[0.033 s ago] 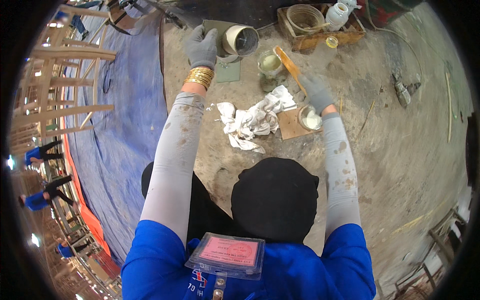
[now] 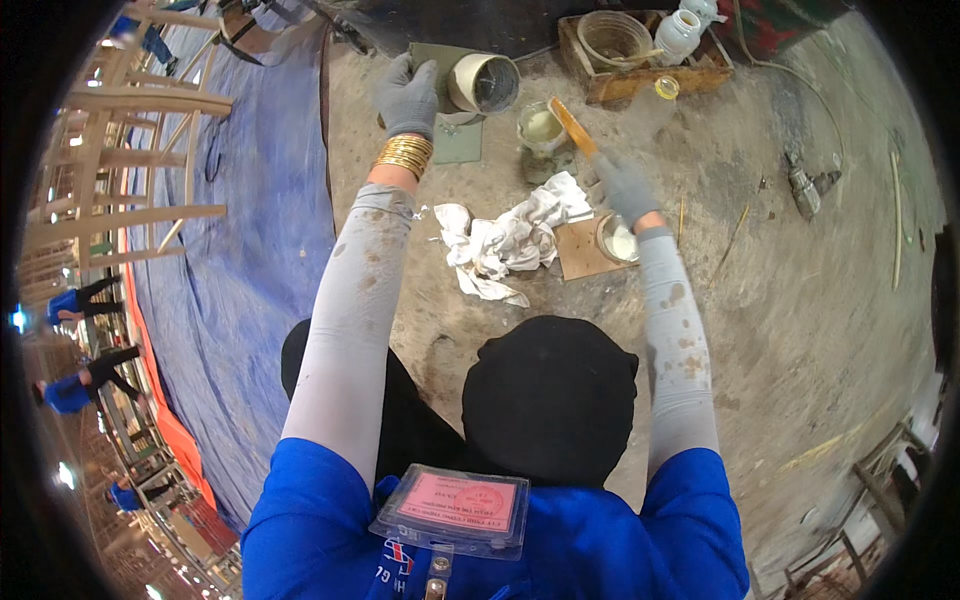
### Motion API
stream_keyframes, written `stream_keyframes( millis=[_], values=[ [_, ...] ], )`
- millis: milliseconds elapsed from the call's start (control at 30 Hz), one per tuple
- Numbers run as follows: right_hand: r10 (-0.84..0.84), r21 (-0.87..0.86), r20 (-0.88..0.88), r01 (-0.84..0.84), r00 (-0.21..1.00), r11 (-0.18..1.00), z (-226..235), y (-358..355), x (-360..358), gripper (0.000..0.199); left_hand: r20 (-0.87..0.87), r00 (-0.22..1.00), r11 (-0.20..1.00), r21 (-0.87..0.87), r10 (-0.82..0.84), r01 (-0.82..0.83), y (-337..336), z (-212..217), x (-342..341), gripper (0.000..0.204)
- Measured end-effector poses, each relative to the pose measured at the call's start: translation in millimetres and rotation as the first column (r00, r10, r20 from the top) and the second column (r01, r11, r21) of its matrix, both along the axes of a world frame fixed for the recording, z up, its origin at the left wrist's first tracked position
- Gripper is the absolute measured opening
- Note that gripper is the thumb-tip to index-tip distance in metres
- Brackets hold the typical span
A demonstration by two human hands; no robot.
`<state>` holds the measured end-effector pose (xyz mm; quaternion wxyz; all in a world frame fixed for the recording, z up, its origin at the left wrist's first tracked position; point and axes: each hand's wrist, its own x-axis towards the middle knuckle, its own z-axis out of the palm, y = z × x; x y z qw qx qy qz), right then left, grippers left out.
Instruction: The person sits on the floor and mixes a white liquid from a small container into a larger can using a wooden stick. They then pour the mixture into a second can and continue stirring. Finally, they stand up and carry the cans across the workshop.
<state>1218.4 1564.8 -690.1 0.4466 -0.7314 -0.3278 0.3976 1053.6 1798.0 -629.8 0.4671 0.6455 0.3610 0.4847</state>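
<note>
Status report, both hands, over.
Left hand holding grey-green board, tilted pot against it. Right hand gripping orange stick, tip by open tub. White rag on floor.

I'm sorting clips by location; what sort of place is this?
Probably a workshop or factory: wooden frames at left, people in blue beyond, and a wooden box of containers ahead.

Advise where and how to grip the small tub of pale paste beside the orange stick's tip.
I'd grip the tub by its outer wall below the rim, probably from the near side: its round mouth faces up, and the orange stick crosses its right edge.
</note>
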Motion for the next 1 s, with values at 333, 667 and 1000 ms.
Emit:
stream_keyframes(
  millis=[333,667,1000],
  values=[
    [0.313,-0.438,0.669,0.018,0.674,0.899,-30,7,-60,0.045,0.018,0.991,0.979,-0.158,0.135,-0.131,-2,-16,-15,0.019],
    [0.266,-0.358,0.675,-0.01,0.688,0.934,7,-3,-40,0.04,0.11,0.982,0.961,-0.245,0.156,-0.125,5,-15,-21,0.015],
    [0.312,-0.394,0.756,0.019,0.576,0.919,6,-20,-23,0.034,0.375,0.927,0.848,-0.492,0.005,0.195,2,4,-37,0.013]
  ],
)
